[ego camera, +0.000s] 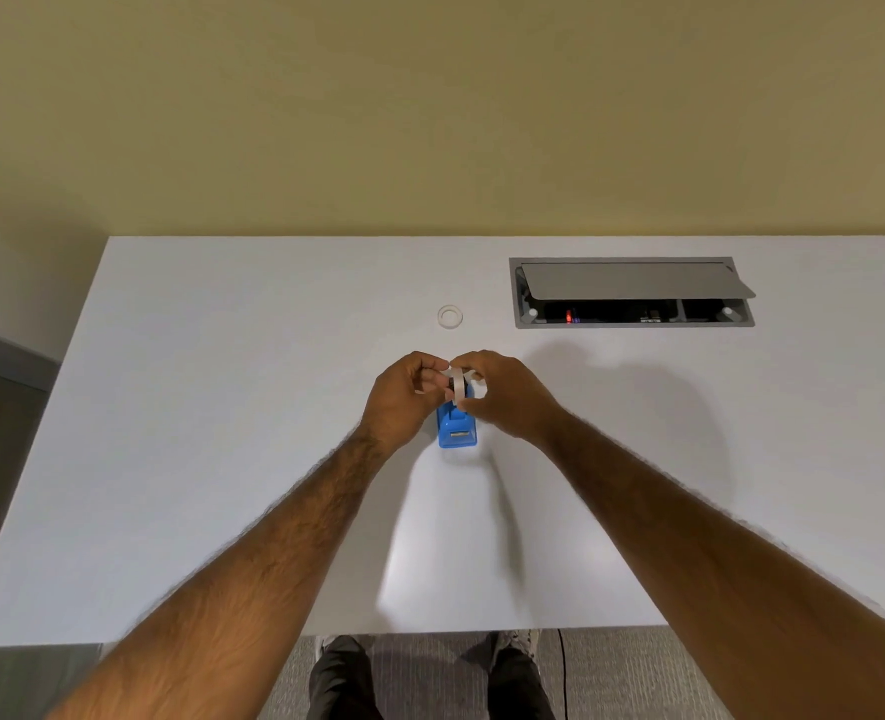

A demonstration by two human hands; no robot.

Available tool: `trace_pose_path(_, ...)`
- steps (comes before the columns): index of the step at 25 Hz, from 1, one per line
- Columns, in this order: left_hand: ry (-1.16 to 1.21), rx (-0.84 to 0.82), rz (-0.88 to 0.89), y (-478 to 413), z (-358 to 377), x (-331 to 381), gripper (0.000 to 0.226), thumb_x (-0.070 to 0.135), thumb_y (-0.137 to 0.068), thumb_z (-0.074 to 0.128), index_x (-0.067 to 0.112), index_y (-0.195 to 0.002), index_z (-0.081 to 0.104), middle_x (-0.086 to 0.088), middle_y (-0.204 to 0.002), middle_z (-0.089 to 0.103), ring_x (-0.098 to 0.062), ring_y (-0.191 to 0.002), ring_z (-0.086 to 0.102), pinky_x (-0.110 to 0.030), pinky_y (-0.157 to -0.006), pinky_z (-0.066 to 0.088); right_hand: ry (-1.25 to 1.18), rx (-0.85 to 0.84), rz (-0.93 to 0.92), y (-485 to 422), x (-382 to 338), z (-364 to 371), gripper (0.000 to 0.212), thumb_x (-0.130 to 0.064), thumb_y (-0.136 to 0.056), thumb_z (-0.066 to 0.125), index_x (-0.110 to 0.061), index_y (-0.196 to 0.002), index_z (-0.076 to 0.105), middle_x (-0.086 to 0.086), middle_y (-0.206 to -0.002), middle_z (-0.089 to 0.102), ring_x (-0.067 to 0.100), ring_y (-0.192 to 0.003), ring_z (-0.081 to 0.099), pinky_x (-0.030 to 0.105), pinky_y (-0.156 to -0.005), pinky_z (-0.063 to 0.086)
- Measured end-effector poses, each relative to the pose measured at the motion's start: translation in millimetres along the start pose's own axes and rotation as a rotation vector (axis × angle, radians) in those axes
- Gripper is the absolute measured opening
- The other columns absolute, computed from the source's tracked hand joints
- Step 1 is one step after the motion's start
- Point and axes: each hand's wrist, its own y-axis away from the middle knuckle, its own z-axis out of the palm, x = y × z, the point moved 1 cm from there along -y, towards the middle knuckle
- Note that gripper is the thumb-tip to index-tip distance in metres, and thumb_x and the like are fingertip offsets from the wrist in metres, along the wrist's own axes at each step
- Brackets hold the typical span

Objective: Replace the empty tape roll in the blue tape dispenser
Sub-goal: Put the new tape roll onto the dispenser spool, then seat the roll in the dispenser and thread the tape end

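Observation:
The blue tape dispenser (457, 431) stands on the white table (222, 407), its cutter end toward me. Just above its rear half both hands meet around a clear tape roll (458, 385) held on edge. My left hand (401, 400) pinches the roll from the left, and my right hand (503, 394) grips it from the right, fingers curled over its top. The roll's lower part and the dispenser's cradle are hidden behind my fingers. A second ring, a small whitish tape roll (450, 317), lies flat on the table farther back.
A recessed cable box (632, 293) with a raised grey lid sits in the table at the back right. A beige wall rises behind the table. My feet and grey carpet show below the table's near edge.

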Motion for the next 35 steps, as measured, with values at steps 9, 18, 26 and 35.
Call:
trace_pose_path(9, -0.175, 0.075, -0.053, -6.0, 6.6, -39.0, 0.022, 0.014, -0.096, 0.061, 0.011, -0.115, 0.07, -0.004, -0.113, 0.073, -0.018, -0.1, 0.065, -0.026, -0.092, 0.048, 0.112, 0.035, -0.003, -8.1, 14.0, 20.2, 0.047, -0.022, -0.081, 0.073, -0.014, -0.125, 0.06, 0.005, -0.121, 0.069, 0.021, -0.109, 0.062, 0.033, -0.096, 0.051)
trace_pose_path(18, -0.152, 0.066, -0.105, -14.6, 9.6, -43.4, 0.024, 0.015, -0.093, 0.066, 0.011, -0.116, 0.071, -0.001, -0.106, 0.073, -0.014, -0.093, 0.064, -0.028, -0.092, 0.05, 0.13, 0.037, 0.039, -15.6, 19.6, 31.4, 0.049, -0.024, -0.082, 0.075, -0.016, -0.127, 0.058, 0.004, -0.126, 0.066, 0.021, -0.112, 0.06, 0.029, -0.096, 0.045)
trace_pose_path(26, -0.157, 0.052, -0.092, -16.5, 15.8, -42.0, 0.022, 0.013, -0.093, 0.065, 0.01, -0.114, 0.071, -0.004, -0.108, 0.073, -0.018, -0.095, 0.065, -0.027, -0.09, 0.049, 0.113, 0.028, 0.041, -9.4, 24.7, 34.1, 0.043, -0.024, -0.084, 0.07, -0.012, -0.124, 0.059, 0.009, -0.121, 0.066, 0.022, -0.104, 0.062, 0.021, -0.087, 0.038)
trace_pose_path(35, -0.095, 0.054, -0.103, -13.7, 16.9, -44.9, 0.022, 0.019, -0.091, 0.069, 0.015, -0.113, 0.071, 0.0, -0.102, 0.073, -0.017, -0.092, 0.066, -0.02, -0.083, 0.05, 0.084, -0.012, 0.077, -11.3, 27.1, 39.2, 0.049, -0.026, -0.081, 0.073, -0.016, -0.126, 0.056, 0.008, -0.12, 0.063, 0.02, -0.102, 0.059, 0.027, -0.09, 0.045)
